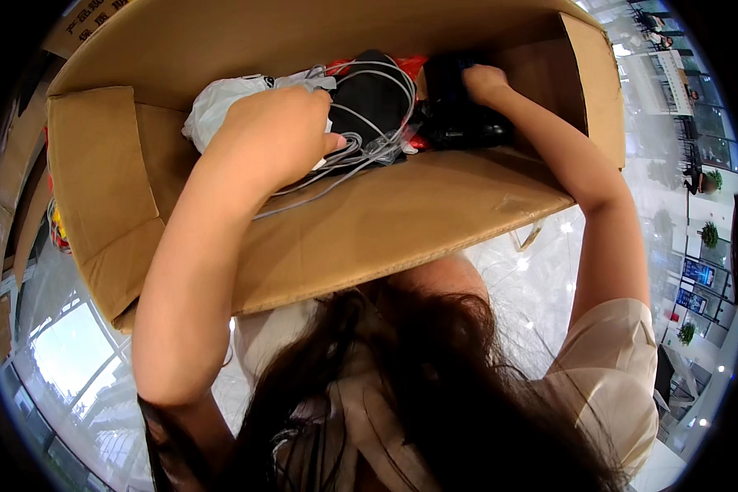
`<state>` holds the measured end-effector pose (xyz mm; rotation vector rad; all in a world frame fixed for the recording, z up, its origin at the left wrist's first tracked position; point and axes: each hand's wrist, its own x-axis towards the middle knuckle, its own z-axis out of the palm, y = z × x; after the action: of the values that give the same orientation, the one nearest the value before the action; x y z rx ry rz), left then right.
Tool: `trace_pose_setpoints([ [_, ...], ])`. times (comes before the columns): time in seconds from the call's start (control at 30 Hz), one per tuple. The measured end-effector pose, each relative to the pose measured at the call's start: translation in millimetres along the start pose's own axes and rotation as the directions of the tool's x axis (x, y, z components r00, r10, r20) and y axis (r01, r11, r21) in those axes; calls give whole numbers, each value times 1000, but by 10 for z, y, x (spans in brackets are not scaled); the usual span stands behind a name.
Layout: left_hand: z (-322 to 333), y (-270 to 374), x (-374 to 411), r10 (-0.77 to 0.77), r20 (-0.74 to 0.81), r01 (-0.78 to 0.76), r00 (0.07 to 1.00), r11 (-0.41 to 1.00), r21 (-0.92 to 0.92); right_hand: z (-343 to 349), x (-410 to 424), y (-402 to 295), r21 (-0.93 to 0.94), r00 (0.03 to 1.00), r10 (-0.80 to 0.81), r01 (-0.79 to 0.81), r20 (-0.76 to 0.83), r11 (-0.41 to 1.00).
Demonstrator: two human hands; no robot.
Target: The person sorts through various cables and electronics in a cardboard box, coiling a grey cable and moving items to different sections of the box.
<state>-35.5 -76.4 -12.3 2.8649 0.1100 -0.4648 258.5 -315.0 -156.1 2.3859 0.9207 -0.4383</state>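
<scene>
A large open cardboard box [369, 215] stands before me, and both my arms reach into it. My left hand [283, 129] is bent over a white plastic bag [212, 111] and loops of grey cable [375, 132]; its fingertips are mostly hidden, so what it grips is unclear. Beside it lies a black cloth-like item [369, 95] with red wrapping [412, 66] behind. Deeper in the box at the right, my right hand [487, 83] has curled fingers at a dark item with faint blue marks, its grip hard to make out. Below that hand is a glossy black object [470, 132].
Box flaps stand up at the left [104, 147] and right [596, 92]. More cardboard [18, 178] is at the far left, near a red and yellow item [58, 227]. Shiny floor, potted plants [709, 235] and distant people appear at the right.
</scene>
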Motion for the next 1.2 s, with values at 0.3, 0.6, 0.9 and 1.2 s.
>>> trace_pose_setpoints([
  [0.3, 21, -71, 37, 25, -19, -26, 1000, 999, -34, 740, -182, -1179, -86, 774, -626, 633, 93, 770],
  [0.6, 64, -70, 62, 37, -27, -38, 999, 999, -30, 868, -201, -1093, -240, 683, -726, 693, -85, 680],
  [0.9, 51, -21, 77, 3, 14, -3, 1000, 999, -46, 1124, 35, -1041, 120, 700, -634, 697, -329, 707],
  [1.2, 127, -75, 65, -24, 40, 25, 999, 999, -31, 286, 541, -323, -260, 758, -573, 512, -312, 819],
])
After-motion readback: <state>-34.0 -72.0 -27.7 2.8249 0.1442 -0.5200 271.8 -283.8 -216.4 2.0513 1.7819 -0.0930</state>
